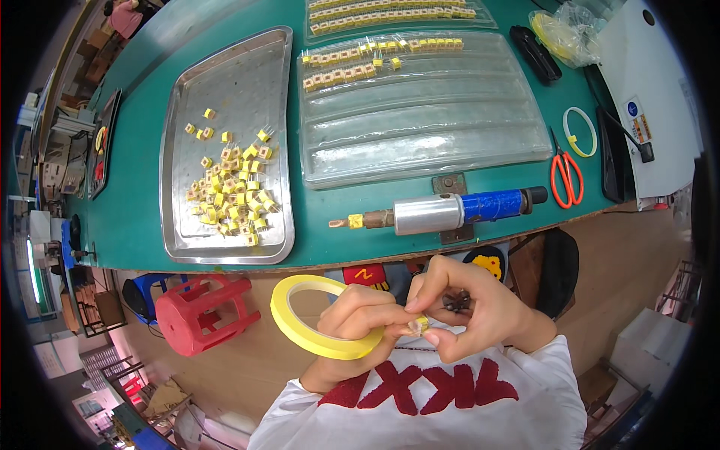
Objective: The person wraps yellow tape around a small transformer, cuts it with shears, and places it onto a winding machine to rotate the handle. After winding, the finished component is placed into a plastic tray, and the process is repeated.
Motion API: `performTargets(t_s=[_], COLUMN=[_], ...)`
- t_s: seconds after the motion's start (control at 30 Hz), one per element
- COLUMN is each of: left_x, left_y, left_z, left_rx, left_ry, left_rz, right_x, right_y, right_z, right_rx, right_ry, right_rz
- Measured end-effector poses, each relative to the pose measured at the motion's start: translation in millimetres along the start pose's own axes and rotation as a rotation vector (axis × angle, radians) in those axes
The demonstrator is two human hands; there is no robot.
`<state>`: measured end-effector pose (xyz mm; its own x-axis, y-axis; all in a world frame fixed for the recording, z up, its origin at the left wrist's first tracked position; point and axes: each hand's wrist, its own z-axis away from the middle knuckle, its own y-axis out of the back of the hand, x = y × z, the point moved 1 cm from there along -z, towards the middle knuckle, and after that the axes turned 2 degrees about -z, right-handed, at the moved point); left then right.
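- Left hand (pixel 360 319) was curled closed, gripping the yellow tape roll (pixel 283 315). The ring stuck out to the left of the fingers and its lower edge ran across the hand.
- Left fingertips also met a small yellow component (pixel 419 325) in front of the chest, just short of the worktop edge (pixel 120 217).
- Right hand (pixel 484 311) was partly closed: thumb and index pinched in at the same component, other fingers bent.
- Dark cluster (pixel 456 300) sat inside the right hand's curl; couldn't tell what it was.
- Both hands nearly touched at the component, so couldn't tell which one bore most of the grip.
- Metal tray (pixel 225 82) stood on the worktop, to the left, with a loose heap of yellow components (pixel 240 187) toward its near end.
- Clear plastic tray (pixel 420 139) lay right of it, components in rows (pixel 341 77) in its far grooves. Second filled tray (pixel 390 22) was beyond.
- Silver-and-blue tool (pixel 427 215) lay sideways near the front edge, tip pointing left.
- Orange-handled scissors (pixel 562 154) lay to its right, blades pointing away.
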<state>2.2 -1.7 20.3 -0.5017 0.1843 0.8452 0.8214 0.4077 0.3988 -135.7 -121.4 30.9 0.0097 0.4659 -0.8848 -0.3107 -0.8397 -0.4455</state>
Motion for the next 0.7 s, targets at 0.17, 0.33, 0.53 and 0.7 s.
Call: performTargets(t_s=[0.17, 0.33, 0.53, 0.7], left_x=[-2, -8, -11, -9], left_y=[2, 6, 10, 18], left_z=[2, 7, 9, 0], left_rx=[-0.012, 0.005, 0.025, 0.019], left_ry=[0.032, 0.15, 0.178, 0.106], left_rz=[0.071, 0.306, 0.38, 0.21], right_x=[-2, 5, 15, 17], right_y=[0, 4, 5, 6], right_z=[-1, -3, -13, -20], right_rx=[-0.019, -0.064, -0.093, -0.105], right_ry=[-0.036, 0.016, 0.128, 0.227], right_rz=[0.024, -0.109, -0.111, 0.002])
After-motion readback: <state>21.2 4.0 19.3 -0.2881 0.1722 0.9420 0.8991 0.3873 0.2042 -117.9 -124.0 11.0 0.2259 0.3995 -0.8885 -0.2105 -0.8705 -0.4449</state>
